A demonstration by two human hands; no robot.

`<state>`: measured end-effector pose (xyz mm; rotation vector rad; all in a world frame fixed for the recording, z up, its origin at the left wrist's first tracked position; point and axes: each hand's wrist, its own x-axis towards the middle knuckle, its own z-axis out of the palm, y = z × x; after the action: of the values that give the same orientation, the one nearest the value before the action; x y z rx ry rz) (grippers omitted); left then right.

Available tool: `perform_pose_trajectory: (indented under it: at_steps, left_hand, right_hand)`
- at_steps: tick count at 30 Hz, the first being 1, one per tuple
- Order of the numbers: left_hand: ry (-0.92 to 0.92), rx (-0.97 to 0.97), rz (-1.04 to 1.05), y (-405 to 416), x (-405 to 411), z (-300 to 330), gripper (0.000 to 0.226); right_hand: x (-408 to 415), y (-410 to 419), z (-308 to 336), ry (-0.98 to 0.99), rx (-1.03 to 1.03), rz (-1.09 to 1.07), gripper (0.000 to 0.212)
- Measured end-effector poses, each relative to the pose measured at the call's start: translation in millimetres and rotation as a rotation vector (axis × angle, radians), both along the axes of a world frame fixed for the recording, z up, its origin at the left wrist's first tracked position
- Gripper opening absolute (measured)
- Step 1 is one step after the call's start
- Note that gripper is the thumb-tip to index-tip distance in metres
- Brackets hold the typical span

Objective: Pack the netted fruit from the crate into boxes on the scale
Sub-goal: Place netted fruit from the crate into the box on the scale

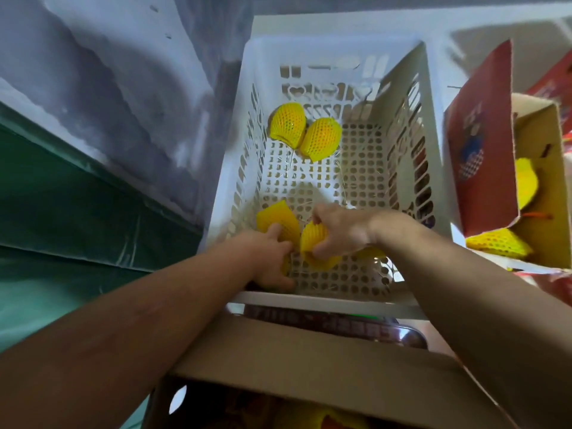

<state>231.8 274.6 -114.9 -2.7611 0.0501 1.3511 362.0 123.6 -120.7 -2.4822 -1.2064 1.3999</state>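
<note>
A white perforated crate (408, 125) stands in front of me with a few fruits in yellow foam netting on its floor. Two netted fruits (305, 131) lie together at the far left corner. At the near left, my left hand (272, 258) grips one netted fruit (277, 219). Beside it my right hand (340, 232) grips another netted fruit (312, 243). A further yellow net (370, 252) shows under my right wrist. Below me an open cardboard box (309, 360) sits on the scale (371, 325), with yellow netting inside at the bottom edge.
A red-sided cardboard box (483, 144) stands at the right, open and holding netted fruit (498, 243). A green tarp (77, 196) and grey sheeting cover the left. More red boxes show at the far right.
</note>
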Motion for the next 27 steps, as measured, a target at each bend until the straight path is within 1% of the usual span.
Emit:
perform_pose_trajectory:
  at_steps: [1,3,5,8,10,12,14,16,18,20,22,24,25,26,27]
  left_hand:
    - [0.021,0.012,0.018,-1,0,0,0.078]
    - [0.002,-0.003,0.032,-2,2,2,0.064]
    - [-0.021,-0.024,0.024,-2,4,3,0.057]
    - [-0.035,-0.046,0.049,-1,4,4,0.063]
    - [-0.037,-0.050,0.070,0,5,2,0.067]
    - [-0.005,-0.025,0.132,0,5,-3,0.068]
    - [0.059,0.010,0.227,-1,4,-9,0.073]
    - [0.102,0.021,0.267,-2,5,-10,0.075]
    - [0.092,0.000,0.208,-3,6,-8,0.073]
    - [0.040,-0.038,0.147,-1,8,-5,0.073]
    - [-0.005,-0.085,0.144,0,9,-7,0.079]
    - [-0.037,-0.158,0.156,-1,9,-13,0.087]
    - [-0.046,-0.205,0.163,-1,9,-15,0.090]
    - [-0.058,-0.247,0.157,0,9,-16,0.092]
    - [-0.070,-0.278,0.144,1,9,-17,0.092]
  right_hand:
    - [1,1,1,0.002,0.007,-0.032,0.072]
    - [0,1,0,-0.003,0.015,-0.041,0.068]
    - [-3,1,-3,0.026,-0.008,-0.029,0.070]
    - [-6,4,-8,0.034,-0.058,0.014,0.086]
    - [-5,8,-13,-0.016,-0.084,0.037,0.089]
    - [-4,12,-18,-0.064,-0.089,0.021,0.092]
    - [-3,14,-20,-0.101,-0.098,-0.017,0.102]
    - [-2,14,-21,-0.125,-0.096,-0.029,0.107]
    - [-2,12,-21,-0.124,-0.097,-0.017,0.102]
    - [-1,13,-19,-0.114,-0.051,-0.048,0.093]
    - [9,25,-13,-0.192,0.099,-0.175,0.081]
    - [33,50,-8,-0.361,0.253,-0.277,0.071]
    - [49,65,-7,-0.441,0.285,-0.260,0.069]
    - [64,81,-7,-0.496,0.282,-0.212,0.073]
    - [79,95,-9,-0.522,0.244,-0.150,0.080]
